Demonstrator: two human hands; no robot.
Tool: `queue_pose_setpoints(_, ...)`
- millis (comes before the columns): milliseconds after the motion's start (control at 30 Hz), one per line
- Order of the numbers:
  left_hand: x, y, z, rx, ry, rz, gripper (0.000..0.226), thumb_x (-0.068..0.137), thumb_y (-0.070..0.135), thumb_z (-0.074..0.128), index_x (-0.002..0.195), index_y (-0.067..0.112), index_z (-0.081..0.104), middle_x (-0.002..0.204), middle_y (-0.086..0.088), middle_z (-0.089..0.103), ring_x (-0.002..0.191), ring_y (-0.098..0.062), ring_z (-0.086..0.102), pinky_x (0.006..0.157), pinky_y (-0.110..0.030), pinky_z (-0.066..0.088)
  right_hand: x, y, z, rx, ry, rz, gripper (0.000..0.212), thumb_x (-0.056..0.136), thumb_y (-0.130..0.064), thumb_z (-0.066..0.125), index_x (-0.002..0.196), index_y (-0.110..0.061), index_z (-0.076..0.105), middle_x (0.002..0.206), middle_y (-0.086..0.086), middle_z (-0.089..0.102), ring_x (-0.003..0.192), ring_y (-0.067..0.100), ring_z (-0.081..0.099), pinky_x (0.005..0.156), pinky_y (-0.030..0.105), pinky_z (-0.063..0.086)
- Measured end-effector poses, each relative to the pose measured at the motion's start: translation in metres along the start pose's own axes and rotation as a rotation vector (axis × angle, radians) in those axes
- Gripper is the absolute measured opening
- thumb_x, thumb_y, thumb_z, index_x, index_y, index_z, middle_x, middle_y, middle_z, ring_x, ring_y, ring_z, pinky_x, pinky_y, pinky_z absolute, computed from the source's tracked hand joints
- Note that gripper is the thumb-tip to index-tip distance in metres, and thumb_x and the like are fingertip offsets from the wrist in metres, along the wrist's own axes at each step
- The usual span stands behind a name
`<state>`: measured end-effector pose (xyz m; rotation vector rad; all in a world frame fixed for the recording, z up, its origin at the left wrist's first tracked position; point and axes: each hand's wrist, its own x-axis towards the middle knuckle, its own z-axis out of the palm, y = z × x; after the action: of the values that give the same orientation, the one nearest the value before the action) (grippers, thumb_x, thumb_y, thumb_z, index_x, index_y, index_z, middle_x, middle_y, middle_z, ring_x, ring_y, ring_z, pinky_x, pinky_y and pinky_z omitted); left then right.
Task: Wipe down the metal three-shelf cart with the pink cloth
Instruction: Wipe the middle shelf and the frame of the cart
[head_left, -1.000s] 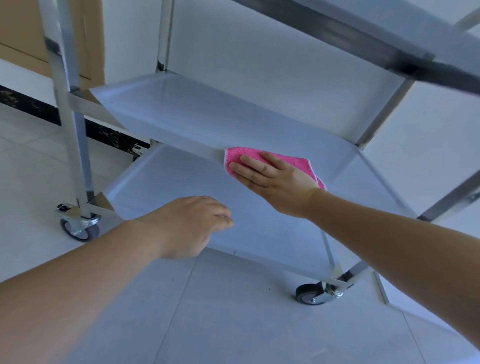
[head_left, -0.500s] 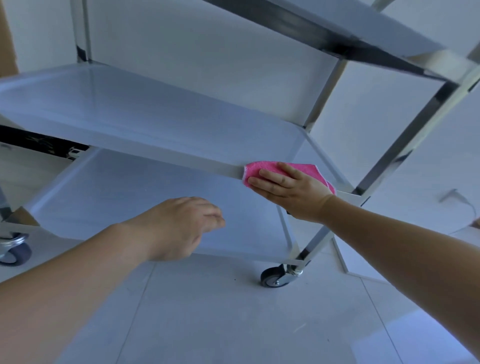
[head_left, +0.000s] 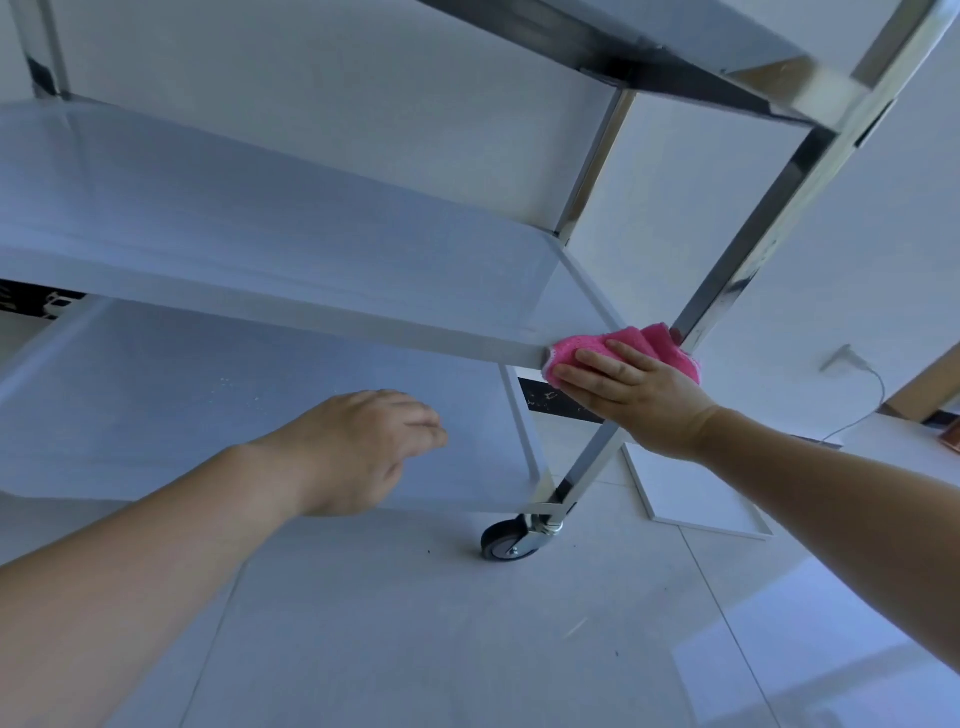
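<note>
Head view: pink cloth (head_left: 652, 347) half hidden under flat right hand (head_left: 636, 395), pressed on cart (head_left: 311, 322) mid-shelf corner; left hand (head_left: 358, 447) loosely curled, nothing held.

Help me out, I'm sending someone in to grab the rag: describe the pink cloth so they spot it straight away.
Find the metal cart with three shelves and follow the front edge of its middle shelf to the right-hand corner, by the slanted upright post. There the right hand presses the pink cloth flat against the edge. It is the only brightly coloured thing among grey metal and pale floor tiles.
</note>
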<state>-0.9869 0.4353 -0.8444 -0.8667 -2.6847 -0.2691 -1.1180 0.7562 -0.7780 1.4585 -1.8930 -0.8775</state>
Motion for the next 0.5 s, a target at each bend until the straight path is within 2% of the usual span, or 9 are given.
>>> queue_pose_setpoints(67, 0.004, 0.005, -0.004, -0.041, 0.074, -0.018, 0.046, 0.084, 0.008, 0.047, 0.127, 0.021, 0.054, 0.13, 0.003, 0.055, 0.119, -0.02, 0.051, 0.096, -0.034, 0.044, -0.001, -0.006, -0.01, 0.178, 0.1, 0.111, 0.073, 0.073, 0.008, 0.057, 0.14, -0.014, 0.039, 0.148, 0.007, 0.031, 0.136, 0.03, 0.032, 0.11, 0.054, 0.025)
queue_pose_setpoints(100, 0.005, 0.009, -0.006, -0.082, 0.131, -0.035, 0.044, 0.083, 0.007, 0.051, 0.125, 0.018, 0.056, 0.127, 0.001, 0.058, 0.115, -0.021, 0.054, 0.091, -0.035, 0.048, 0.0, -0.01, -0.017, 0.275, 0.146, 0.188, 0.074, 0.072, 0.013, 0.058, 0.139, -0.012, 0.039, 0.147, 0.011, 0.033, 0.132, 0.033, 0.039, 0.106, 0.054, 0.035)
queue_pose_setpoints(133, 0.007, 0.013, -0.009, -0.123, 0.185, -0.057, 0.044, 0.083, 0.007, 0.054, 0.125, 0.017, 0.056, 0.126, 0.0, 0.059, 0.114, -0.021, 0.056, 0.088, -0.036, 0.05, 0.003, -0.015, -0.025, 0.37, 0.177, 0.26, 0.075, 0.072, 0.015, 0.059, 0.139, -0.011, 0.037, 0.146, 0.015, 0.036, 0.125, 0.037, 0.048, 0.097, 0.053, 0.045)
queue_pose_setpoints(200, 0.012, 0.02, -0.014, -0.175, 0.257, -0.098, 0.047, 0.084, 0.013, 0.057, 0.13, 0.017, 0.051, 0.13, -0.001, 0.057, 0.116, -0.021, 0.055, 0.088, -0.036, 0.05, 0.012, -0.028, -0.041, 0.547, 0.223, 0.331, 0.063, 0.082, 0.009, 0.057, 0.138, -0.009, 0.034, 0.14, 0.02, 0.042, 0.108, 0.039, 0.057, 0.081, 0.049, 0.055)
queue_pose_setpoints(300, 0.015, 0.027, -0.024, -0.245, 0.306, -0.118, 0.055, 0.085, 0.023, 0.057, 0.137, 0.018, 0.039, 0.135, 0.0, 0.05, 0.115, -0.017, 0.053, 0.087, -0.029, 0.048, 0.03, -0.045, -0.062, 0.71, 0.243, 0.281, 0.045, 0.091, -0.002, 0.05, 0.134, -0.005, 0.037, 0.13, 0.02, 0.044, 0.099, 0.035, 0.06, 0.078, 0.041, 0.055)
queue_pose_setpoints(433, 0.004, 0.032, -0.036, -0.274, 0.292, -0.091, 0.05, 0.085, 0.037, 0.048, 0.132, 0.022, 0.04, 0.134, 0.006, 0.044, 0.105, -0.016, 0.056, 0.08, -0.033, 0.052, 0.051, -0.055, -0.081, 0.724, 0.268, 0.154, 0.024, 0.088, 0.0, 0.058, 0.112, 0.004, 0.061, 0.118, 0.025, 0.052, 0.094, 0.03, 0.062, 0.082, 0.035, 0.053)
queue_pose_setpoints(500, 0.0, 0.033, -0.038, -0.326, 0.277, -0.08, 0.041, 0.084, 0.038, 0.049, 0.122, 0.022, 0.049, 0.125, 0.01, 0.049, 0.095, -0.016, 0.06, 0.076, -0.035, 0.053, 0.057, -0.055, -0.091, 0.632, 0.281, 0.237, 0.018, 0.091, -0.01, 0.056, 0.103, -0.002, 0.066, 0.111, 0.021, 0.058, 0.08, 0.027, 0.064, 0.067, 0.032, 0.053)
